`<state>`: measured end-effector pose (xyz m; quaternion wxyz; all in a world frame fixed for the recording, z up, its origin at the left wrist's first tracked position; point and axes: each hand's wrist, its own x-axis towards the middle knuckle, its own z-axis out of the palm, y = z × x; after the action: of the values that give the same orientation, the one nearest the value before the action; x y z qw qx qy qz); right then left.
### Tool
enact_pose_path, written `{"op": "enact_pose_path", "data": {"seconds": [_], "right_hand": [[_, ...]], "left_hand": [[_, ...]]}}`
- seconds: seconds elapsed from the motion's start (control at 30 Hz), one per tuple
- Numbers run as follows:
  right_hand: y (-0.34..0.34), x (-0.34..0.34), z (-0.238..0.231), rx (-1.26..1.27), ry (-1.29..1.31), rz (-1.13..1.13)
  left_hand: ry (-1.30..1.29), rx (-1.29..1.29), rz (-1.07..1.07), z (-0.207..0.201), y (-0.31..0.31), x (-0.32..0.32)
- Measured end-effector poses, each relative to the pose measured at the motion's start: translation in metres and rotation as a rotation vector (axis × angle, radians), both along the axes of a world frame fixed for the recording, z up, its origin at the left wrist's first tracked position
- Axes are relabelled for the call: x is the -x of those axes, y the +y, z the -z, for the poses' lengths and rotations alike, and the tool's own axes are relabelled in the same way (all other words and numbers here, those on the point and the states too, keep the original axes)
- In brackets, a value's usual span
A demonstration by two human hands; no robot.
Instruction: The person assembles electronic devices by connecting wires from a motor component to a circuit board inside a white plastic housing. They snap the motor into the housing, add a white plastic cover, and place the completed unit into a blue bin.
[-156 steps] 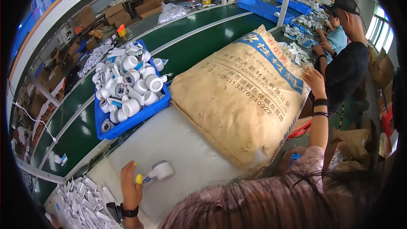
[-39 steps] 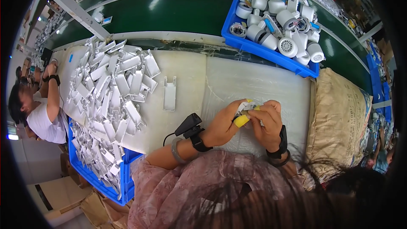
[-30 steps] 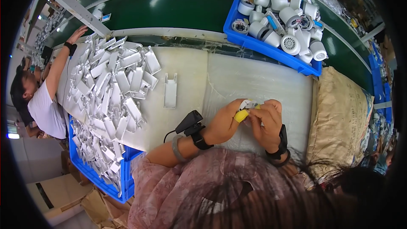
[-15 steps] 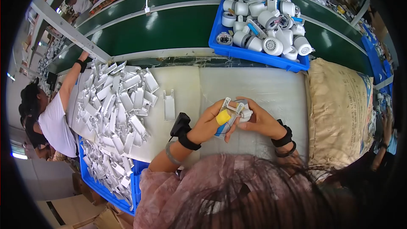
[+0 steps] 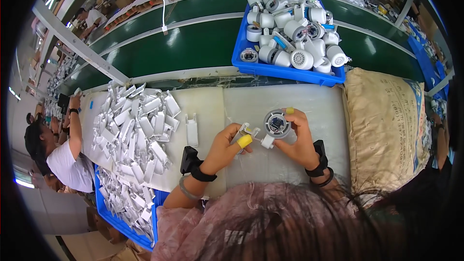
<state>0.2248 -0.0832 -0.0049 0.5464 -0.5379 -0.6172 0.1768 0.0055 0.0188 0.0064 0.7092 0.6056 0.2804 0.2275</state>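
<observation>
My left hand (image 5: 225, 150) is closed on a white plastic bracket (image 5: 247, 128), a channel-shaped piece with its forked end showing; the fingers cover the rest. Yellow wrapping covers the thumb. My right hand (image 5: 300, 140) grips a round white-and-grey housing (image 5: 277, 123) by its side, its open face up and a dark circuit board visible inside. A short white neck on the housing points toward the bracket. The two parts are close together; whether they touch or are joined I cannot tell. One similar bracket (image 5: 192, 129) lies alone left of my hands.
Many loose white brackets (image 5: 140, 121) are heaped at the left, above a blue bin (image 5: 104, 208) of more. A blue tray (image 5: 290, 73) of white housings stands at the back. A brown sack (image 5: 382, 130) sits at the right. A co-worker (image 5: 67, 159) works at far left.
My hands have moved apart, and the housing has turned so its circuit board shows. The bracket stays in my left hand. The co-worker at left has shifted an arm.
</observation>
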Motion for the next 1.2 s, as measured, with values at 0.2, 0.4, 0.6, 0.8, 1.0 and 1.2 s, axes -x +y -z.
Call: {"op": "enact_pose_path", "data": {"seconds": [0.2, 0.4, 0.6, 0.8, 1.0, 1.2], "right_hand": [[-0.003, 0.001, 0.007, 0.21, -0.092, -0.019], [0.004, 0.015, 0.004, 0.297, -0.101, -0.101], [0.008, 0.008, 0.009, 0.228, 0.226, -0.031], [0.008, 0.003, 0.002, 0.405, 0.246, -0.24], [0.005, 0.002, 0.011, 0.33, 0.259, -0.155], [-0.002, 0.005, 0.013, 0.299, 0.03, -0.096]], "left_hand": [[0.162, -0.16, 0.069, -0.038, 0.049, -0.002], [0.219, -0.218, 0.095, -0.041, 0.065, -0.014], [0.015, -0.075, 0.205, -0.052, 0.047, -0.028], [0.056, -0.092, 0.246, -0.061, 0.066, -0.029], [0.174, -0.207, -0.009, -0.076, 0.112, -0.027], [0.3, -0.6, -0.27, -0.06, 0.229, -0.013]]}}
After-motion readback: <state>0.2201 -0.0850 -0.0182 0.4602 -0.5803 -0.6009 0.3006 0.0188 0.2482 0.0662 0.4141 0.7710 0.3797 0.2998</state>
